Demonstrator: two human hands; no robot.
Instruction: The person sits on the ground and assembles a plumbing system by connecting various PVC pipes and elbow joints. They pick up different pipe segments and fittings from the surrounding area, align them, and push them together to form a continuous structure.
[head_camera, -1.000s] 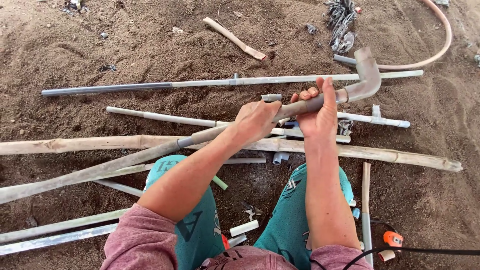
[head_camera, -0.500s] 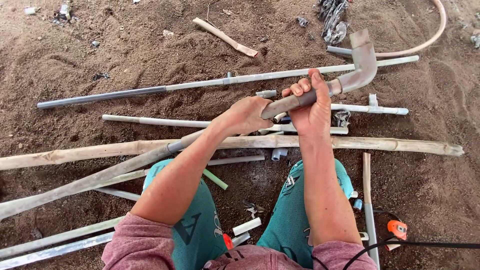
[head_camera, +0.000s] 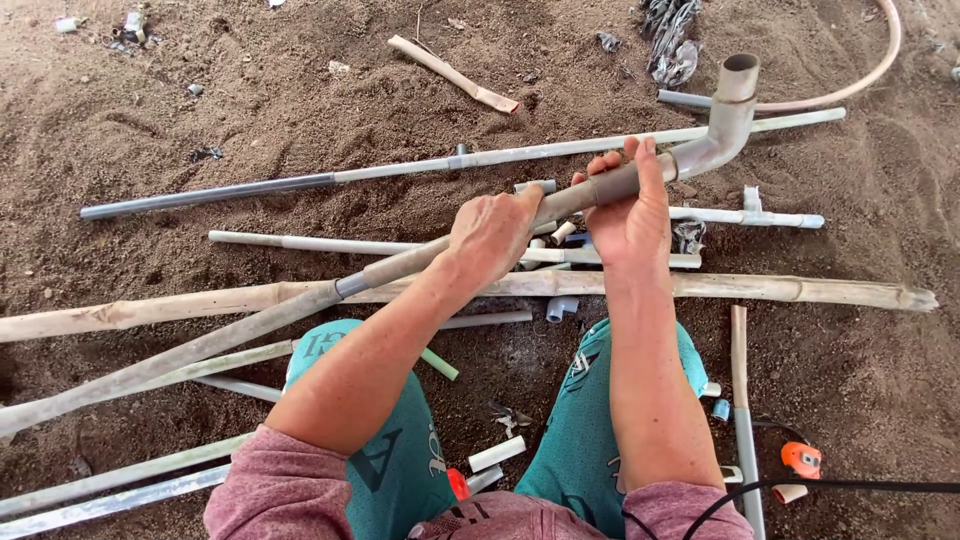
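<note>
Grey pipe (head_camera: 300, 310) held in both hands over the knees, long axis diagonal, running from low at the left edge of view up to the right, ending in a grey elbow fitting (head_camera: 722, 120) whose open mouth points up and away from the person. Left hand (head_camera: 492, 235) wrapped over the pipe near its middle, fingers closed around it. Right hand (head_camera: 628, 205) grips the pipe just below the elbow, fingers curled over the top, thumb along the side. A darker ring on the pipe sits left of the left hand, where a thinner section meets a wider pale one. Person sits with teal trousers (head_camera: 400, 450) and pink sleeves (head_camera: 270, 490). Ground is loose brown dirt (head_camera: 300, 90), no floor covering, no walls visible. Lying on it under the hands: a long thin grey-white pipe (head_camera: 450, 163) roughly parallel to the top edge, a bamboo pole (head_camera: 780, 288) crossing left to right, a shorter white pipe (head_camera: 350, 244), small white fittings (head_camera: 558, 308). Orange tape measure (head_camera: 801, 459) at lower right beside a black cable (head_camera: 860, 486). Pinkish hose (head_camera: 870, 75) curves at the upper right, crumpled foil-like scrap (head_camera: 672, 45) near it, flat wooden piece (head_camera: 455, 75) at top centre. No labels readable.
</note>
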